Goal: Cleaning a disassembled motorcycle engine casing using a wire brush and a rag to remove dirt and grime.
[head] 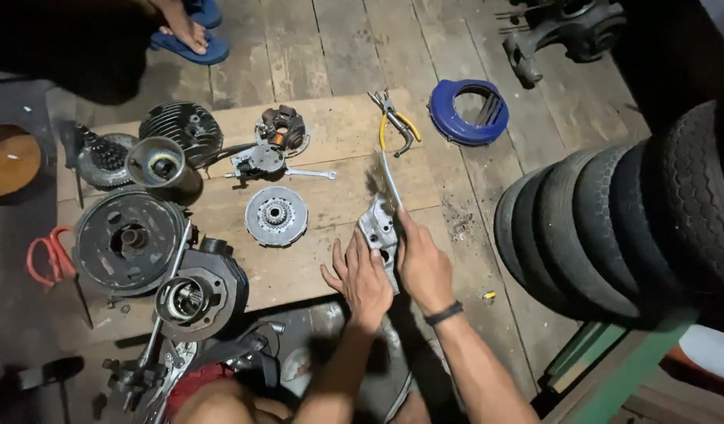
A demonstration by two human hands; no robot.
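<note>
engine parts on a wooden board (330,126) over plank floor (362,47).

Both forearms are seen bare from the lower edge of the view, toward 6 o'clock; no sleeves are worn. No gloves and no rings are seen on the left hand (364,281) or on the right hand (421,267). A thin dark band (444,314) is worn around the right wrist, at about 5 o'clock from that hand. A patch of red cloth (191,385), probably shorts, is seen at about 7 o'clock in the view, beside a bare knee.
</note>
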